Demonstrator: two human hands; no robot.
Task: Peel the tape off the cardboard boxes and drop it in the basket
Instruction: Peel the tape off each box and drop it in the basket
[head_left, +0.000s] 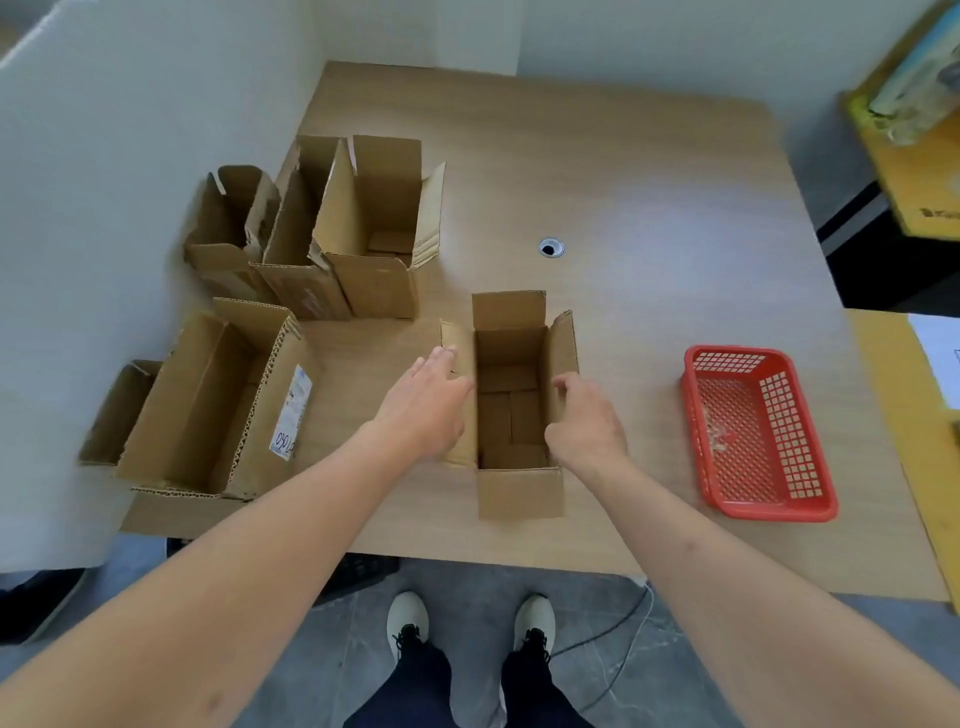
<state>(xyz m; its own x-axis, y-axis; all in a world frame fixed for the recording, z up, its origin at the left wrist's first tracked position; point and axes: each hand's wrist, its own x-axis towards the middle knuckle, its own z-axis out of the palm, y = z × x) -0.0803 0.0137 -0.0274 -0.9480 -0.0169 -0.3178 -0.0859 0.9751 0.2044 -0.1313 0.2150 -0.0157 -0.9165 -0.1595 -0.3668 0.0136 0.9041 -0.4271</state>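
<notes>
Near the front edge of the table (649, 171), at its middle: an open box (511, 410) is stood upright, flaps raised, with both hands set at its sides.
Left hand (423, 405): reached forward with the palm down, fingers extended and close together, laid against the box's left flap; nothing is gripped.
Right hand (584, 421): held at the box's right wall, fingers curled at the rim with the thumb toward the inside; whether the wall is actually pinched cannot be told.
Arms: both bare forearms are stretched out from the front edge, converging on the box.
Tape: none can be made out on the box; a pale crumpled scrap (719, 436), possibly tape, is seen in the basket.
Basket (810, 506): red, set near the front right corner, well apart from the box, its long side running away from the front edge.
Other boxes: three open ones (322, 228) are grouped by the left edge toward the back; a larger one with a label (223, 400) is stood at the front left corner, partly over the edge.
Open room: the back and right of the table are bare apart from a cable hole (550, 248), and a clear strip is left between box and basket.
</notes>
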